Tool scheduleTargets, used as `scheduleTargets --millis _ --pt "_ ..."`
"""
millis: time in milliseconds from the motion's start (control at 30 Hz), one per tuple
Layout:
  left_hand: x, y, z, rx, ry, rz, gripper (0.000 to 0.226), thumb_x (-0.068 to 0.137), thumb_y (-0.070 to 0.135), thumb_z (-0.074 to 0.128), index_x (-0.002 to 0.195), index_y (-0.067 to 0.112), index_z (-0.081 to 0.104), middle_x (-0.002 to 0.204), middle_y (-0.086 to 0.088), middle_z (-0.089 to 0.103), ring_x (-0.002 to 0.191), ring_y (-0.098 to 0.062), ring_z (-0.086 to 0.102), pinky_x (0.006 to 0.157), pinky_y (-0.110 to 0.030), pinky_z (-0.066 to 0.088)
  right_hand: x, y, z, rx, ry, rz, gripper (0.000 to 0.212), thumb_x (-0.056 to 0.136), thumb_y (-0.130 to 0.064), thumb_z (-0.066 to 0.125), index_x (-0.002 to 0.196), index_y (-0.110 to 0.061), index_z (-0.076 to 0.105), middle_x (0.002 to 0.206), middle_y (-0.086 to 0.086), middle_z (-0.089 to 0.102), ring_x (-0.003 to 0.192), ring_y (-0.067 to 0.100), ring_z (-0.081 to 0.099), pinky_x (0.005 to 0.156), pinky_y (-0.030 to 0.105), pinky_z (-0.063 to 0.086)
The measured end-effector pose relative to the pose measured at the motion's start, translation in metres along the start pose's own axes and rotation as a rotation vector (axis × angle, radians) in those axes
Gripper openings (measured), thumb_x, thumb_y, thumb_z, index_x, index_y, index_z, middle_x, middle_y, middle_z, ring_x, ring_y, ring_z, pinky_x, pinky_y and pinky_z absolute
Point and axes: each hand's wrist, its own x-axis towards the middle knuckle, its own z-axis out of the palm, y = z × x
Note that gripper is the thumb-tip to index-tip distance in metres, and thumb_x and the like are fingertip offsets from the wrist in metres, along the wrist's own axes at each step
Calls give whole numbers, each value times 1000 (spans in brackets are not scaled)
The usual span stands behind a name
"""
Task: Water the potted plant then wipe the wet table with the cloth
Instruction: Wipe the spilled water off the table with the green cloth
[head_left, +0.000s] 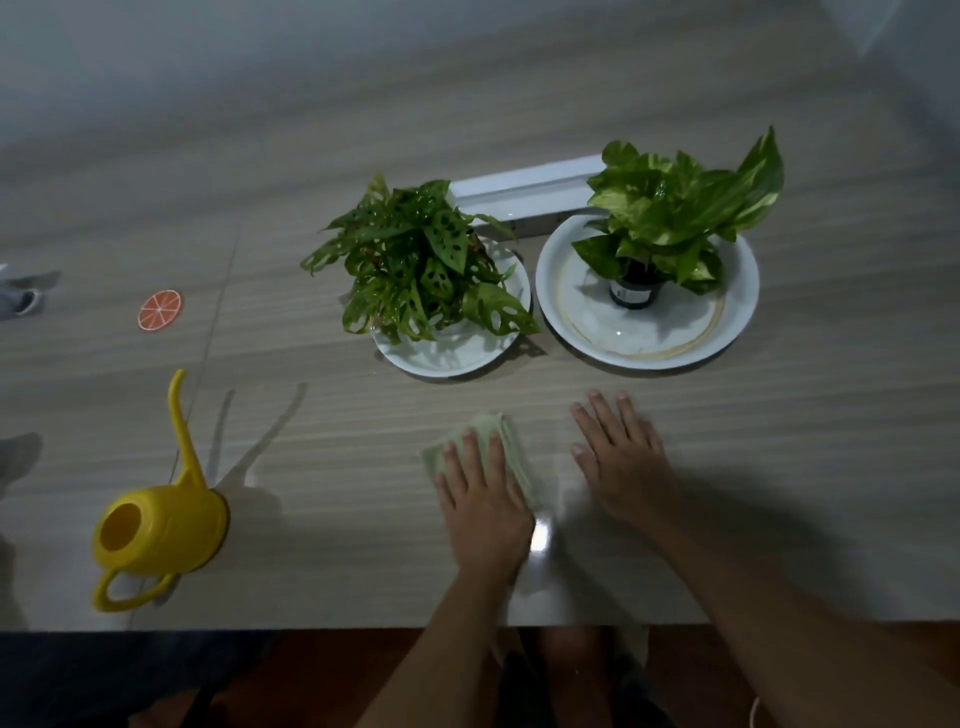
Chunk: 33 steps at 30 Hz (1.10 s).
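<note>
My left hand (483, 493) lies flat on a pale green cloth (511, 447), pressing it onto the wooden table (337, 467) near the front edge. A wet sheen (540, 540) shows just right of that hand. My right hand (621, 460) rests palm down on the table beside the cloth, fingers spread, holding nothing. Behind the hands stand two potted plants on white plates: a holey-leaved one (421, 260) on the smaller plate (452, 358), and a bright green one (680, 208) on the larger plate (727, 322). A yellow watering can (161, 535) stands at the front left.
An orange-slice coaster (160, 309) lies at the left. A white box (524, 192) sits behind the plants. The table's front edge (311, 626) runs just below my wrists, with the floor and my legs beneath.
</note>
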Motion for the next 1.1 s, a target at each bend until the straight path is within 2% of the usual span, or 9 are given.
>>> scheduleTargets --millis 133,267,400,467,600,700,833,967,1100 --pt "2 53 22 -84 -21 134 61 96 37 42 154 27 26 162 -8 20 146 -41 31 114 -59 23 -5 33 -10 -32 81 40 56 96 -45 30 145 -22 44 155 5 38 142 37 31 107 57 32" --pt "51 85 25 -54 -53 130 58 96 36 37 153 25 37 163 -11 29 150 -40 23 118 -60 20 -4 75 -16 -98 128 48 54 98 -44 32 144 -20 47 153 7 41 140 40 35 105 58 32" --pt "79 75 21 -41 -11 33 60 95 36 34 153 21 39 160 -14 35 147 -42 29 117 -61 24 -4 92 -18 -108 104 34 55 97 -47 31 146 -26 43 156 3 37 142 38 31 107 57 30" --pt "72 73 22 -48 24 -60 60 95 34 39 152 20 40 159 -15 36 146 -43 30 116 -61 25 -4 92 -16 -92 103 47 56 96 -48 31 146 -27 42 156 2 36 143 37 30 107 56 29" --pt "56 93 24 -84 -1 -114 61 91 34 41 150 19 44 158 -16 38 145 -45 31 115 -62 25 -4 93 -15 -87 111 53 56 95 -48 31 147 -28 41 157 1 35 144 35 29 108 57 29" --pt "75 99 24 -95 -16 -97 62 91 36 35 151 19 44 158 -17 38 145 -46 31 115 -63 25 -6 94 -12 -105 119 46 56 96 -47 33 150 -30 35 159 -1 30 146 34 24 110 57 26" --pt "84 75 14 29 -102 12 68 94 41 16 158 22 25 166 -12 20 152 -39 15 121 -57 13 -5 95 -12 -94 148 28 55 96 -46 35 148 -29 38 158 1 33 145 35 26 109 58 27" --pt "15 39 5 41 20 -65 62 96 37 29 156 21 31 164 -12 27 149 -41 24 118 -58 21 -6 97 -10 -58 198 13 54 95 -45 39 147 -28 41 156 1 36 144 36 30 108 58 28" --pt "-47 96 22 42 -71 215 61 97 36 34 156 23 28 164 -12 26 151 -40 20 117 -57 18 -7 98 -9 -35 202 6 54 95 -45 41 147 -29 42 157 1 35 143 36 30 109 57 27"
